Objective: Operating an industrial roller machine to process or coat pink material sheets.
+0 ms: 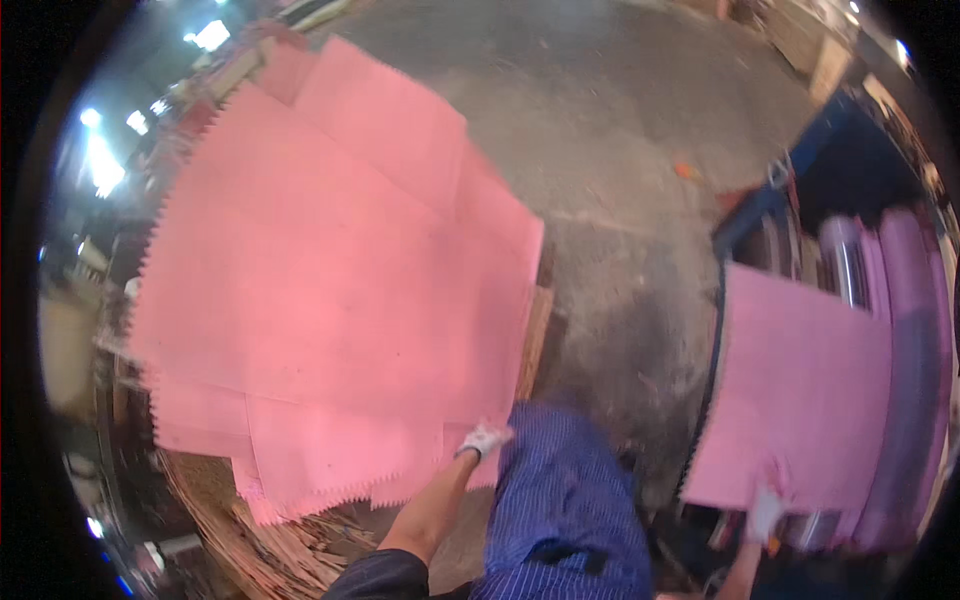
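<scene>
Pink sheets (330, 260) piled, left hand (485, 440) at their edge, right hand (765, 513) at 1 sheet (800, 390) by rollers (912, 300), fingers' grip unclear

To your left: overlapping pink sheets (320, 260), zigzag-edged, lying flat in a broad pile. A wooden edge (537, 340) shows under its right side; brown ragged layers (270, 545) show below its near edge, full support hidden. Between your two stations: grey concrete floor (600, 120), stained, a small orange object (685, 171) on it, kind unclear. To your right: dark blue machine (825, 135), one pink sheet (800, 390) spread over its front beside the rollers (912, 280).
</scene>
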A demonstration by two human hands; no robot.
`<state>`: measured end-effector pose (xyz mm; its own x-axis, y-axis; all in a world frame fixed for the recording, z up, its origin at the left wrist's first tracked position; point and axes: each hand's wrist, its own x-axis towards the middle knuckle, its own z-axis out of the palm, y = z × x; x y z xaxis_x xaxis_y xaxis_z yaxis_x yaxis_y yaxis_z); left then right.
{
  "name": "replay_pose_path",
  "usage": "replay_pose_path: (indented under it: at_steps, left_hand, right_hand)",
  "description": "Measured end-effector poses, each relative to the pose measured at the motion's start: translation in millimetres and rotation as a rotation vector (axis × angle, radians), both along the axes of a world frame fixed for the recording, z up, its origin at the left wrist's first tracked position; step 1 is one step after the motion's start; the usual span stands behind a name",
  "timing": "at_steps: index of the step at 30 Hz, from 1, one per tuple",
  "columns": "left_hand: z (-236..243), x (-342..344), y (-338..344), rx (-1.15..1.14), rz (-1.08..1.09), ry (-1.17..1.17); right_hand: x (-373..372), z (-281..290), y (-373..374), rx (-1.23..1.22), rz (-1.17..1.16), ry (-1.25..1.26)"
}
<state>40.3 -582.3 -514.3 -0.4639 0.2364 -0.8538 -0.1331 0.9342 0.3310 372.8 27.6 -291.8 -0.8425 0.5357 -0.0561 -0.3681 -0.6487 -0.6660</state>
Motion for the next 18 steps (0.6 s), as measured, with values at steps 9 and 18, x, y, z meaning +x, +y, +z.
replay_pose_path:
  at_steps: [9,18]
  left_hand:
    - [135,8,221,0.039,0.115,0.245]
    - [74,73,313,0.504,-0.377,0.486]
  right_hand:
    - [-152,-134,180,0.556,0.157,-0.284]
    - [-213,-94,136,1.073,0.042,-0.371]
